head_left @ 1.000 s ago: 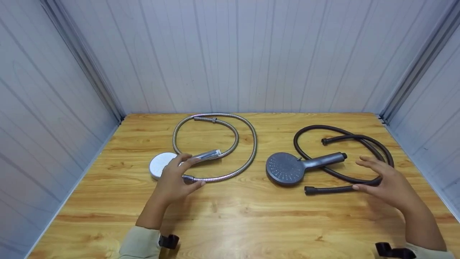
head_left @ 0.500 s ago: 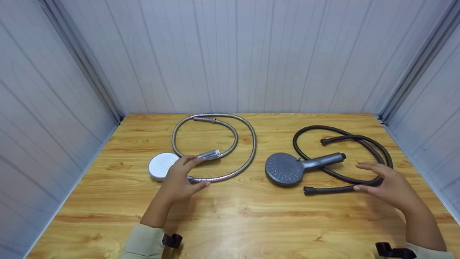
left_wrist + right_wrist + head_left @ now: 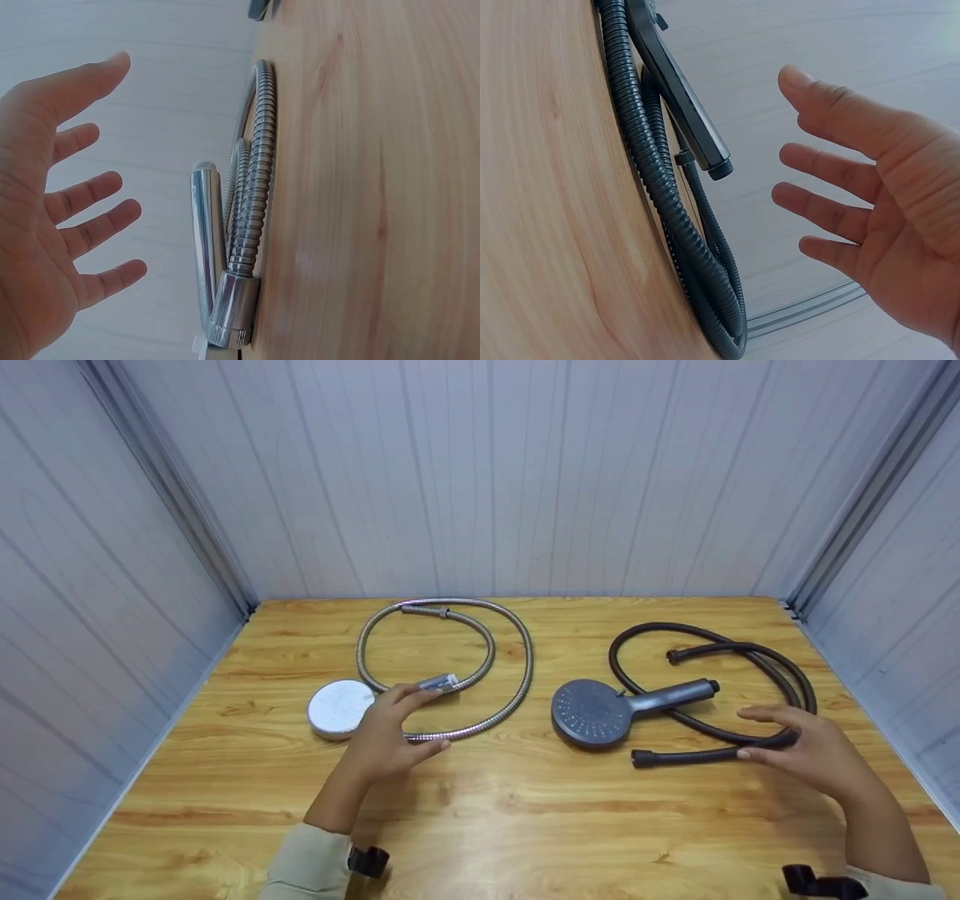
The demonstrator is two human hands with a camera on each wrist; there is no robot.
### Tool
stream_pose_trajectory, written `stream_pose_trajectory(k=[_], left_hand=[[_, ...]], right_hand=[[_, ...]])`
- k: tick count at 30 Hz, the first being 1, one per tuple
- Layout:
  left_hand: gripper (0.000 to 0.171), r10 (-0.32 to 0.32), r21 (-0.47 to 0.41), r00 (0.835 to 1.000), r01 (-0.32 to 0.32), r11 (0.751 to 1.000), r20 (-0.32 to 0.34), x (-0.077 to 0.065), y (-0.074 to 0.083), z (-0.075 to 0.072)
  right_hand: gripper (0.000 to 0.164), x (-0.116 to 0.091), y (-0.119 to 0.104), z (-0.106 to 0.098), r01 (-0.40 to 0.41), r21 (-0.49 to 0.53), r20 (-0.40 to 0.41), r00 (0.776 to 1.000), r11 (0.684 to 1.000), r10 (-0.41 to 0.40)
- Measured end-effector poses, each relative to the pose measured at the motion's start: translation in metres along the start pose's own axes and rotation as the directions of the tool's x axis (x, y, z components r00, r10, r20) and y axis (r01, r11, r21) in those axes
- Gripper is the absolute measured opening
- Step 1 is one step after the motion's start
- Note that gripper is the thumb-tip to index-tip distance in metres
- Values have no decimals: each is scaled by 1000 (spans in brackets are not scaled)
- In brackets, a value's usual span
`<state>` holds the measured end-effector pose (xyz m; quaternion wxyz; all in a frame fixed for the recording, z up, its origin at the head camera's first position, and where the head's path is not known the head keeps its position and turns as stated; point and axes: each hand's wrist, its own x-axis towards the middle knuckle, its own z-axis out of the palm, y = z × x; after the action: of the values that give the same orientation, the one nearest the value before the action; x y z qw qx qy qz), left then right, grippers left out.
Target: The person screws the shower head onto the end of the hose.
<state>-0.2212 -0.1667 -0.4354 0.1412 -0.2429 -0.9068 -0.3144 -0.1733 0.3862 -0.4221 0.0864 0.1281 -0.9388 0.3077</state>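
Observation:
A silver shower head [image 3: 339,708] with a pale face lies at the left of the table, its handle partly hidden by my left hand [image 3: 388,735]. That hand hovers above the handle and the near end of the silver shower hose [image 3: 491,727], fingers spread and holding nothing. In the left wrist view, a gap shows between hand and hose nut [image 3: 234,307]. To the right lies a dark grey shower head [image 3: 592,712], its handle across a coiled black hose [image 3: 694,718]. My right hand [image 3: 814,750] hangs apart above the coil's right side, empty, with fingers spread.
The wood-grain table [image 3: 495,825] carries both sets. Pale panels [image 3: 465,480] wall it in at the back and both sides. Each hose's far end lies loose within its loop. A black strap mount [image 3: 367,861] sits on each wrist.
My left hand has drifted to the right, uncovering more of the silver shower head's face. My right hand has stayed nearly still. Both shower heads and hoses lie as before.

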Motion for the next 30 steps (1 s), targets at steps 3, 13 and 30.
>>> stream_pose_trajectory(k=[3, 13, 30], left_hand=[[68, 16, -4, 1000, -16, 1000, 1, 2, 2, 3], [63, 85, -20, 996, -85, 996, -29, 8, 9, 11], [64, 118, -57, 993, -118, 991, 3, 20, 23, 24]], right_hand=[[54, -1, 0, 1, 3, 2, -5, 1000, 1000, -3], [49, 0, 3, 5, 50, -23, -9, 999, 998, -51], [47, 2, 7, 8, 35, 52, 17, 999, 998, -36]])
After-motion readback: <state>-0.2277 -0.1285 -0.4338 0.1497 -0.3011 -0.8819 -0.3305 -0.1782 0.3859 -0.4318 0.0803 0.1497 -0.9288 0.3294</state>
